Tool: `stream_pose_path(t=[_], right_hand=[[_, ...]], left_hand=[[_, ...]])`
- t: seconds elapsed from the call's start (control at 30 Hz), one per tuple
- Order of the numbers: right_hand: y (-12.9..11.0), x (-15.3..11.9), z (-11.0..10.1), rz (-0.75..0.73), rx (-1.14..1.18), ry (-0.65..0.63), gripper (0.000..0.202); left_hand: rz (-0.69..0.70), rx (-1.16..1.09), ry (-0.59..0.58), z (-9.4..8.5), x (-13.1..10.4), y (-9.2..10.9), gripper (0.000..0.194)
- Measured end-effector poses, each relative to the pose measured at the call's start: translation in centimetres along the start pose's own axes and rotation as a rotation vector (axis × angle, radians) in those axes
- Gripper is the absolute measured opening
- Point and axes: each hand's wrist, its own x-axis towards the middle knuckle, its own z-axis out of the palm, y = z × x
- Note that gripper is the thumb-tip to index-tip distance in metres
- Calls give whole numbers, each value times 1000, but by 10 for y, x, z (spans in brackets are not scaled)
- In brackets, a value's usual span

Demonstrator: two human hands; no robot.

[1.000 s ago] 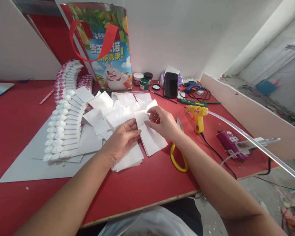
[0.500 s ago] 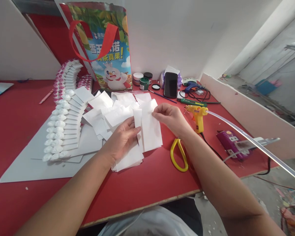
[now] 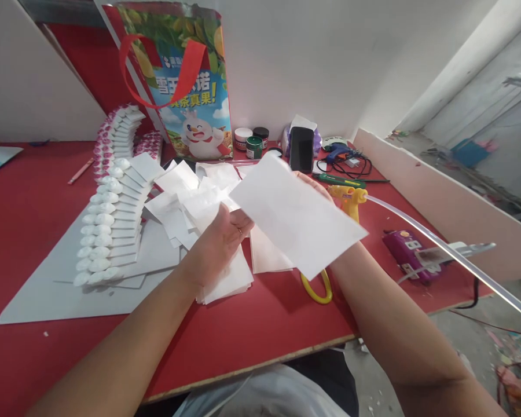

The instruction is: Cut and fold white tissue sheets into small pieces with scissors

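A white sheet of paper (image 3: 297, 214) is raised and tilted above the table, slightly blurred along its edges. My right hand (image 3: 315, 184) is closed on it from behind, with most of the fingers hidden by the sheet. My left hand (image 3: 220, 240) is just left of the sheet, thumb apart from the fingers. Its fingertips reach the sheet's left corner, and I cannot tell whether they touch. Beneath that hand lies a stack of white paper (image 3: 228, 281). More paper (image 3: 271, 255) lies partly covered under the raised sheet.
Loose white pieces (image 3: 178, 179) and a curved row of white-tipped pieces (image 3: 99, 231) lie left. Behind stand a printed bag (image 3: 195, 127), paint jars (image 3: 254, 147) and a phone (image 3: 301, 149). Rightward are a yellow glue gun (image 3: 349, 200), a yellow handle (image 3: 319, 292) and a purple box (image 3: 410, 255).
My right hand has lifted the sheet and turned it toward the right, covering its own fingers. My left hand has loosened its hold on the paper, with its thumb now raised.
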Motion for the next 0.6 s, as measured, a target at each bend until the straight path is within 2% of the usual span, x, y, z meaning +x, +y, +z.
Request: stream_pose_path(t=[0.07, 0.17, 0.23, 0.33, 0.47, 0.53, 0.6], right_hand=[[8, 4, 8, -36, 19, -4, 35], [17, 8, 14, -141, 8, 11, 30], [17, 9, 13, -133, 41, 49, 27], [10, 8, 8, 34, 246, 87, 30], [3, 9, 2, 346, 432, -43, 42], [4, 10, 0, 418, 445, -100, 41], [8, 11, -2, 425, 444, -107, 33]], left_hand=[[-9, -91, 14, 1, 2, 0, 64], [-56, -99, 84, -2, 5, -2, 40], [-78, -79, 139, -4, 5, -2, 34], [-28, -63, 275, -7, 6, 3, 33], [59, 15, 371, -12, 7, 9, 34], [86, 35, 378, -15, 9, 11, 32], [107, 33, 370, -18, 10, 11, 32]])
